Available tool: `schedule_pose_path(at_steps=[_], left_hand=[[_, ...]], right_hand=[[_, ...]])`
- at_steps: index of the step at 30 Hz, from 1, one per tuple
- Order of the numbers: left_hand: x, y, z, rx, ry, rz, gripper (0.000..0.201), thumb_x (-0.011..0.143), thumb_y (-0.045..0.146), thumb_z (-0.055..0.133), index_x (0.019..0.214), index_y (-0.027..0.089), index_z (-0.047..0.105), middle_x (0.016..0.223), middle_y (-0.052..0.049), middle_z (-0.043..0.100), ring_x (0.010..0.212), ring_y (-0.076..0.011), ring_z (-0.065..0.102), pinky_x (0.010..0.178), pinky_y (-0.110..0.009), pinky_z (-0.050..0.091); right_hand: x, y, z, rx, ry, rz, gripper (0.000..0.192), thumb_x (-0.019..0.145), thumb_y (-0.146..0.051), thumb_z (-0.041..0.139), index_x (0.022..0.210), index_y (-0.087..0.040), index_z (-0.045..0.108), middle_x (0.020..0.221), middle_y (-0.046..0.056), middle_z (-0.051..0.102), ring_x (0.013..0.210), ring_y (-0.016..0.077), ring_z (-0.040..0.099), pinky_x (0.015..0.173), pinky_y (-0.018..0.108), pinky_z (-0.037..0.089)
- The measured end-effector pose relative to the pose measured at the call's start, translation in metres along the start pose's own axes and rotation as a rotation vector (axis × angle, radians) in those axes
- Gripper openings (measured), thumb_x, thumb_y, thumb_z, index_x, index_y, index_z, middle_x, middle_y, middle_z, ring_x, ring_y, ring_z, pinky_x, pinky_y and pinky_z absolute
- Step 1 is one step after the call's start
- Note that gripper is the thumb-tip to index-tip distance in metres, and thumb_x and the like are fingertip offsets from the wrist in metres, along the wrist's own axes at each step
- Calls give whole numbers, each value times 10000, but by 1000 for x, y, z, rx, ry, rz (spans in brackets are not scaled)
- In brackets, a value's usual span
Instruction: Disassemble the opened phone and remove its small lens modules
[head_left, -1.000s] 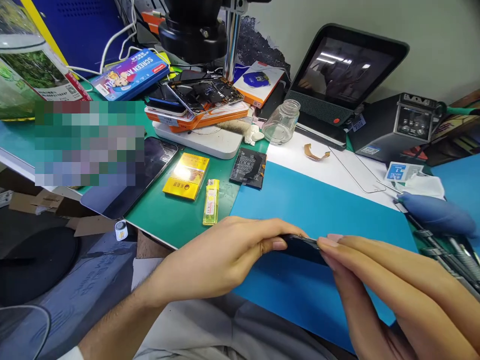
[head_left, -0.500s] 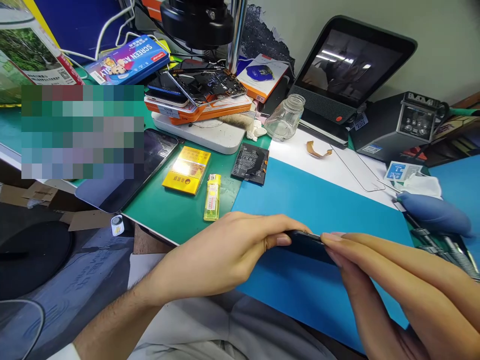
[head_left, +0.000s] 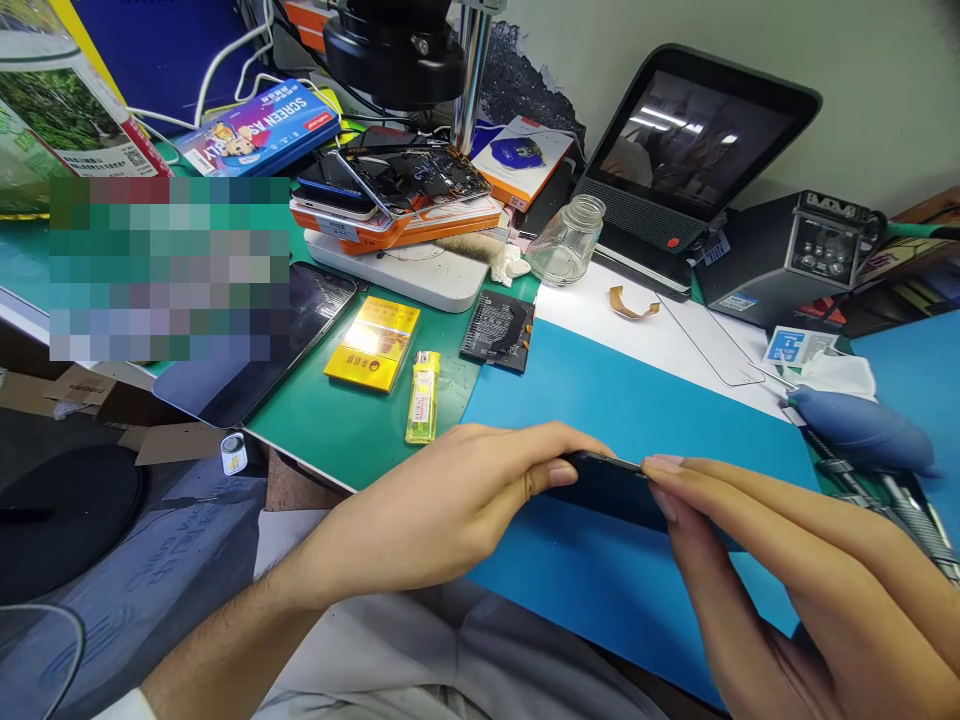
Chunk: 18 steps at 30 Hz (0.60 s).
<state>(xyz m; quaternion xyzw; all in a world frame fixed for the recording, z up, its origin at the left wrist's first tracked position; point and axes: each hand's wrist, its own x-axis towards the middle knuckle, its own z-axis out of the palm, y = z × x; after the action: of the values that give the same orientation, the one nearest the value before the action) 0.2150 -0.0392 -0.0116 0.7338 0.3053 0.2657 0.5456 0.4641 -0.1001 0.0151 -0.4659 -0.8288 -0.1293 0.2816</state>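
Observation:
A dark phone (head_left: 609, 487) is held edge-on just above the blue mat (head_left: 645, 420). My left hand (head_left: 442, 505) grips its left end with thumb and fingers. My right hand (head_left: 780, 580) grips its right end, fingertips pressed on the upper edge. Most of the phone is hidden between the two hands.
On the green mat (head_left: 345, 430) lie a yellow box (head_left: 373, 345), a yellow lighter (head_left: 424, 396), a black battery (head_left: 498, 331) and a dark phone (head_left: 262, 345). Behind stand a glass jar (head_left: 566, 242), a stack of phones (head_left: 397, 195), a tilted screen (head_left: 694, 150) and a black station (head_left: 795, 260). A blue blower (head_left: 862, 430) lies at right.
Both hands keep their hold on the phone. The view has shifted slightly; the hands and the phone stay in nearly the same place.

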Motion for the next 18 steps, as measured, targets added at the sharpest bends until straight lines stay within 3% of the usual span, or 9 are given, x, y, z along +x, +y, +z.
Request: schedule_pose_path(at_steps=[3, 5, 9, 13, 18], left_hand=[[1, 0, 1, 7, 19, -4, 345, 1214, 298, 488, 1523, 325, 639, 1318, 44, 817, 1220, -153, 760, 1013, -239, 515], [1, -1, 4, -9, 51, 11, 346, 1209, 282, 503, 1531, 324, 623, 1399, 47, 787, 1280, -142, 738, 1061, -222, 519], [-3, -4, 11, 192, 189, 70, 431, 1184, 231, 559, 1611, 289, 540, 1592, 18, 689, 1444, -154, 651, 1190, -236, 480], [-9, -5, 11, 447, 265, 105, 403, 1173, 270, 601, 1576, 258, 602, 1408, -9, 789, 1327, -209, 684, 1146, -325, 492], [-7, 1, 3, 141, 237, 44, 266, 1192, 313, 585, 1401, 335, 748, 1342, 107, 834, 1196, -91, 765, 1031, -168, 525]], right_hand=[[8, -6, 1, -30, 39, -12, 456, 929, 23, 826, 1343, -161, 777, 1253, 48, 793, 1029, 168, 771, 1129, 204, 538], [14, -6, 2, -39, 47, -39, 369, 944, 12, 823, 1277, -141, 780, 1208, 53, 799, 1005, 153, 769, 1102, 198, 539], [22, -1, 2, -15, 28, 0, 229, 1072, -112, 738, 1281, -202, 752, 1207, -1, 790, 1016, 111, 761, 967, 191, 548], [24, 0, 2, 18, -24, 65, 186, 1129, -246, 660, 1290, -278, 747, 1173, -15, 793, 1012, 160, 778, 861, 254, 582], [17, -2, 7, 29, -9, 68, 315, 1050, -517, 744, 1325, -369, 780, 1106, 29, 796, 1083, 303, 784, 850, 386, 658]])
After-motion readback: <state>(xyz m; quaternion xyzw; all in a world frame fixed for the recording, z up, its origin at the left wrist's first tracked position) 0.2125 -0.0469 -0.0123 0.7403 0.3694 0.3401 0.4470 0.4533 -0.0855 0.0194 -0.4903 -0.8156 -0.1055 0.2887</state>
